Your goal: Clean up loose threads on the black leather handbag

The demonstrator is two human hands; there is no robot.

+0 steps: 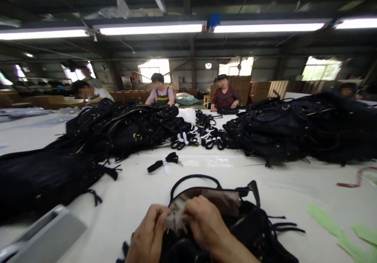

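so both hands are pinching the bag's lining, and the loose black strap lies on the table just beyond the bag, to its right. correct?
Not quite. In the head view the loose black strap lies beyond the bag to its left, not its right. The rest holds: the left hand and right hand both pinch the lining.

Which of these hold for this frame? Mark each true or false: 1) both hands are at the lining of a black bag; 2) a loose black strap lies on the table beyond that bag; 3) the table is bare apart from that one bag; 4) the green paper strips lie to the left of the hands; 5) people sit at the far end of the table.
1) True: the left hand and right hand pinch the tan lining of the black bag.
2) True: the loose strap lies beyond it.
3) False: heaps of black bags sit on the table.
4) False: the green strips lie to the right.
5) True: seated people face this way.
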